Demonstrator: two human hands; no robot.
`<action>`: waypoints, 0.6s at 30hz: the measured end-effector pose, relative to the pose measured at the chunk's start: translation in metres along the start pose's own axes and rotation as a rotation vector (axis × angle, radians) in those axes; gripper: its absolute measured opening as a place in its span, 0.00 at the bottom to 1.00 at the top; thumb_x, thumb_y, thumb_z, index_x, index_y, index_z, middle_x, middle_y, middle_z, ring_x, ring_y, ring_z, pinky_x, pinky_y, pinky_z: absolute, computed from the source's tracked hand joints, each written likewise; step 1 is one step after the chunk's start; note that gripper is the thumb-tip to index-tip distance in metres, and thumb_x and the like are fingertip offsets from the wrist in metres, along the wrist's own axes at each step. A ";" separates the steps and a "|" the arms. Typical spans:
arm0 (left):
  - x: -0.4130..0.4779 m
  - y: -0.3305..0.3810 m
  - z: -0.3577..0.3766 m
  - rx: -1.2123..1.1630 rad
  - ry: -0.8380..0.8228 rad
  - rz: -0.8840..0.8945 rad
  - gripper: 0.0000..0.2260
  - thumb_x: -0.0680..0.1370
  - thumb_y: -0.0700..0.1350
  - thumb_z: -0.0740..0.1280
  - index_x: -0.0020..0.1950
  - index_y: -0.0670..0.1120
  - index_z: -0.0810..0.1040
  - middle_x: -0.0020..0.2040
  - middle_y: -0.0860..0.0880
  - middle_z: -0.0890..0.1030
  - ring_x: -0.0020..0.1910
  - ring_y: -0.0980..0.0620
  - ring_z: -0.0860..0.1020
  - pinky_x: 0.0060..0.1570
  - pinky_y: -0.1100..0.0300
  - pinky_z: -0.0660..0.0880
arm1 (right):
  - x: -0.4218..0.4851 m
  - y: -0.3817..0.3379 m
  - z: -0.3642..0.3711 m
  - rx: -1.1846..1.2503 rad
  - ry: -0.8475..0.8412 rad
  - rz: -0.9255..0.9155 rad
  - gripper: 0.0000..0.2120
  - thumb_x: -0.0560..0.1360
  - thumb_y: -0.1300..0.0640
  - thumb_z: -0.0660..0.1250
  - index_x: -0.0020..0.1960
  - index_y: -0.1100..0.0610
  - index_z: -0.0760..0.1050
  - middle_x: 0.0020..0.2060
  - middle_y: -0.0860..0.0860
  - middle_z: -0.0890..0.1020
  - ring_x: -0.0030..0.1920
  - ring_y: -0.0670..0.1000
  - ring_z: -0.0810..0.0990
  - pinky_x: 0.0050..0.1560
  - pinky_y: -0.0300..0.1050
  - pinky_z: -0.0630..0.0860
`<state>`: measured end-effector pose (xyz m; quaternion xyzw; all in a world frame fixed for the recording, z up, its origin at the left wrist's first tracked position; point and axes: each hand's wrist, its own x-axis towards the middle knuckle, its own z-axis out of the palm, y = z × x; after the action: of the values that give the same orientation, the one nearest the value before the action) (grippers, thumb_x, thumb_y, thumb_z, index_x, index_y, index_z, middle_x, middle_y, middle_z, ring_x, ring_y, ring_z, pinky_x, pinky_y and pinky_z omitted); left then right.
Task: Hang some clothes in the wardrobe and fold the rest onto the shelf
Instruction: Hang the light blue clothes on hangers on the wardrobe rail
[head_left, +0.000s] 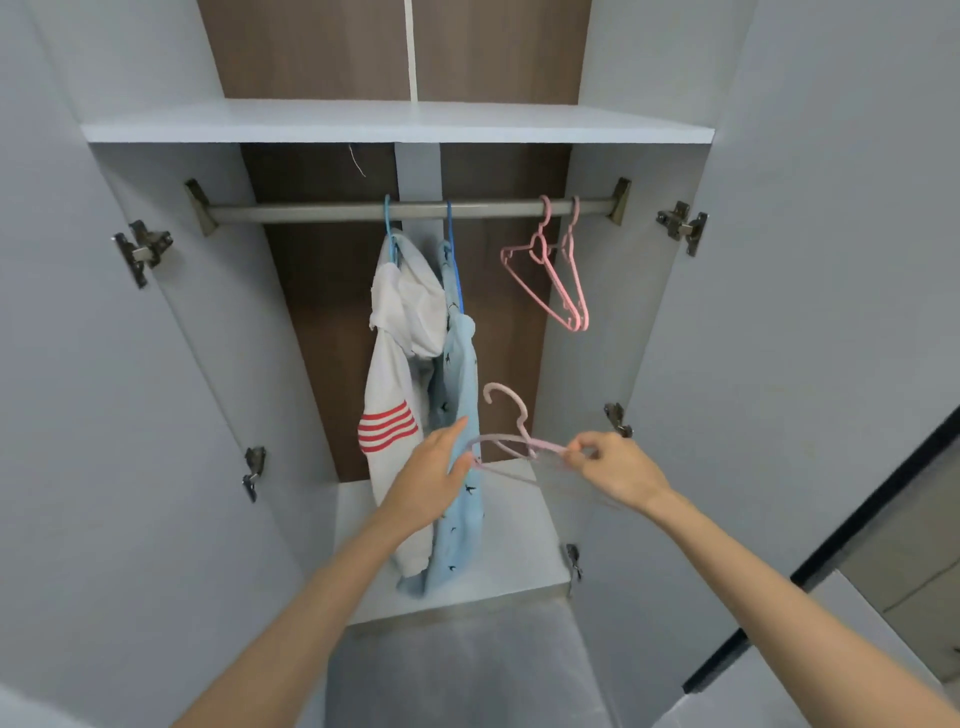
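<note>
The right grip pinches the right end of a pale pink hanger between thumb and fingertips, its other fingers curled. The left grip meets the hanger's left end with its fingers nearly straight. Whether it really pinches the plastic or only touches it cannot be told. The hanger lies roughly level between the two, bare, with its hook standing up, in front of the open wardrobe and well below the rail.

Just behind the left grip hangs a light blue garment with a small dark bird print, and touching its left side is a white garment with red stripes. Each hangs from a blue hanger near the middle of the rail. Towards the rail's right end two empty pink hangers hang close together. A white shelf spans the wardrobe above the rail, and both doors stand open.
</note>
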<state>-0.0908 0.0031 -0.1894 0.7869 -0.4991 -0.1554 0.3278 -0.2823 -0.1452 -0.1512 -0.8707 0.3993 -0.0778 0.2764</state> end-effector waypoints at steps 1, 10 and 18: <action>-0.014 0.002 0.006 -0.003 0.010 -0.016 0.24 0.82 0.50 0.58 0.77 0.49 0.57 0.74 0.48 0.64 0.72 0.49 0.64 0.69 0.55 0.62 | -0.011 0.004 0.001 0.003 -0.021 -0.017 0.09 0.77 0.47 0.61 0.41 0.47 0.77 0.42 0.49 0.80 0.45 0.52 0.78 0.49 0.47 0.76; -0.156 0.019 0.035 0.091 0.103 -0.101 0.20 0.82 0.44 0.58 0.75 0.47 0.63 0.69 0.47 0.71 0.68 0.48 0.68 0.68 0.56 0.63 | -0.116 0.011 0.022 0.330 -0.285 -0.207 0.14 0.78 0.55 0.65 0.33 0.50 0.76 0.21 0.38 0.74 0.26 0.37 0.70 0.30 0.28 0.63; -0.288 0.022 0.014 0.105 0.268 -0.153 0.14 0.81 0.38 0.59 0.64 0.46 0.77 0.51 0.47 0.80 0.47 0.52 0.73 0.48 0.71 0.65 | -0.188 -0.022 0.063 0.311 -0.517 -0.393 0.11 0.80 0.52 0.61 0.41 0.50 0.78 0.25 0.37 0.76 0.24 0.37 0.71 0.27 0.27 0.64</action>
<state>-0.2442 0.2477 -0.2084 0.8523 -0.3969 -0.0472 0.3373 -0.3713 0.0321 -0.1753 -0.8693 0.1242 0.0336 0.4772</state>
